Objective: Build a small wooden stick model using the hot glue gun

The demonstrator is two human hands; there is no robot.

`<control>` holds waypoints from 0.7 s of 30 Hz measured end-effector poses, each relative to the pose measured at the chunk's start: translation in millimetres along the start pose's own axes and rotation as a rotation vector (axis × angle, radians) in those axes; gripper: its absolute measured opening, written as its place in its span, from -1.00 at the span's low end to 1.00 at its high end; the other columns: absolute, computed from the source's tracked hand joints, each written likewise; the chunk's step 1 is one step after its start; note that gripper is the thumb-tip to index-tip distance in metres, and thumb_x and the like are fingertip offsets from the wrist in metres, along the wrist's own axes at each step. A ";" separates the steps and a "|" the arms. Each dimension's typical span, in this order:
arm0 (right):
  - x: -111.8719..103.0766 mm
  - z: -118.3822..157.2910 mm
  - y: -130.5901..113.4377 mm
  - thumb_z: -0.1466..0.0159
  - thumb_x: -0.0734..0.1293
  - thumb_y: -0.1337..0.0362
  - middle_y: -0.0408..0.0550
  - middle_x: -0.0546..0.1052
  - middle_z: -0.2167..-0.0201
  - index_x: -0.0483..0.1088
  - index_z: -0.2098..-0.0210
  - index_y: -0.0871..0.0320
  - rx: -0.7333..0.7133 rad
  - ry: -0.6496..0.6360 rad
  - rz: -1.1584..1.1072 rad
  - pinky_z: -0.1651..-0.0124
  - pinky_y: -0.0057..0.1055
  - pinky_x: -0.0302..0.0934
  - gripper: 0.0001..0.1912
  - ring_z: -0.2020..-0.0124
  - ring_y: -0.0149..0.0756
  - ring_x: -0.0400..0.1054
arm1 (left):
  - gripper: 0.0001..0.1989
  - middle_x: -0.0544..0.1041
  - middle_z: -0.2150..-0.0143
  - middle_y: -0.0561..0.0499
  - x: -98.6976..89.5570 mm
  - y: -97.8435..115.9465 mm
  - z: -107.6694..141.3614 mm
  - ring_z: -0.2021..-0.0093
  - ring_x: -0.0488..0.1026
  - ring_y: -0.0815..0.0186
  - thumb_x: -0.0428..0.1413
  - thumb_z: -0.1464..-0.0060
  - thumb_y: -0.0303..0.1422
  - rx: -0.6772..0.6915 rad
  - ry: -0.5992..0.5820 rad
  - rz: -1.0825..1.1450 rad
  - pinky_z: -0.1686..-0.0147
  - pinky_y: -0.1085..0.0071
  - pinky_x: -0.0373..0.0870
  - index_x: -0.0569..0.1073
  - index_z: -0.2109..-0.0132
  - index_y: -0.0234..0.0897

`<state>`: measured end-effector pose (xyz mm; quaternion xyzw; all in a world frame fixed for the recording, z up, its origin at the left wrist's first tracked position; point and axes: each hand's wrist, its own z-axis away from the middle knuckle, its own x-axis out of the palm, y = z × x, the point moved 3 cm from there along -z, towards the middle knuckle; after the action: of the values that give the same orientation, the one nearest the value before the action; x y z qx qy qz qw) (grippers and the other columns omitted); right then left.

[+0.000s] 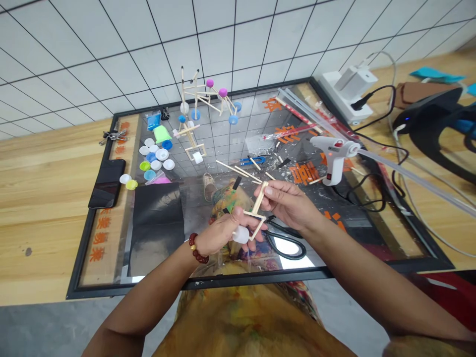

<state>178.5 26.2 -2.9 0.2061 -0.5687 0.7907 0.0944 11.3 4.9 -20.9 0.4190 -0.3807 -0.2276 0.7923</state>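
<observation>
Over the near side of the black-framed glass panel [84, 243], a small stick frame [260, 198] hangs between both hands. Right hand [288, 203]: thumb and fingertips pinch its upper bar. Left hand [223, 229]: thumb pressed to the lower frame, fingers partly hidden beneath, near a white cylinder [241, 235]. Loose sticks [242, 171] lie just beyond; white glue gun [335, 158] to the right, black sheet [156, 230] to the left.

The left hand [222, 232] and right hand [289, 204] hold a stick frame [259, 200] above a black-rimmed board [86, 243].
</observation>
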 end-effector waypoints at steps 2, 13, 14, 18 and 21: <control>-0.6 -0.1 0.4 -0.04 0.51 0.03 -0.19 0.38 0.63 0.55 0.42 0.14 0.001 0.009 -0.001 0.48 -0.46 0.14 -0.70 0.58 -0.47 0.18 | -0.14 0.53 0.23 -0.21 -0.3 -0.4 0.0 0.41 0.45 0.35 -0.26 -0.13 0.26 -0.001 -0.007 0.000 0.43 0.44 0.35 0.53 0.00 -0.42; 0.5 0.6 0.6 -0.07 0.49 0.02 -0.19 0.36 0.64 0.47 0.52 0.16 -0.014 0.008 0.013 0.50 -0.48 0.12 -0.67 0.58 -0.48 0.18 | -0.10 0.51 0.20 -0.23 2.1 1.1 -1.1 0.40 0.46 0.33 -0.27 -0.09 0.29 0.034 -0.004 0.032 0.45 0.43 0.36 0.50 -0.03 -0.43; 0.9 0.7 0.3 -0.07 0.49 0.02 -0.19 0.35 0.64 0.46 0.53 0.17 -0.013 0.007 0.011 0.50 -0.48 0.12 -0.67 0.58 -0.49 0.18 | -0.10 0.51 0.21 -0.23 2.2 1.1 -1.3 0.40 0.46 0.33 -0.27 -0.09 0.29 0.035 -0.006 0.036 0.45 0.43 0.36 0.50 -0.03 -0.43; 3.0 1.2 -1.6 -0.02 0.52 0.02 -0.21 0.34 0.66 0.48 0.51 0.16 -0.015 0.012 -0.002 0.49 -0.47 0.14 -0.67 0.59 -0.48 0.17 | -0.10 0.52 0.19 -0.24 2.4 1.8 -1.2 0.40 0.45 0.34 -0.27 -0.09 0.29 0.033 -0.010 0.035 0.42 0.42 0.37 0.50 -0.04 -0.43; 3.6 1.8 -2.3 -0.03 0.52 0.03 -0.21 0.34 0.65 0.49 0.50 0.16 -0.019 -0.001 -0.009 0.50 -0.48 0.15 -0.68 0.59 -0.49 0.18 | -0.11 0.52 0.20 -0.23 2.6 2.9 -1.0 0.39 0.46 0.34 -0.25 -0.09 0.29 0.025 -0.020 0.053 0.41 0.42 0.37 0.50 -0.04 -0.42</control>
<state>176.5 25.0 1.2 0.2080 -0.5754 0.7847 0.0998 13.8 5.2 -17.7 0.4165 -0.4023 -0.2057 0.7889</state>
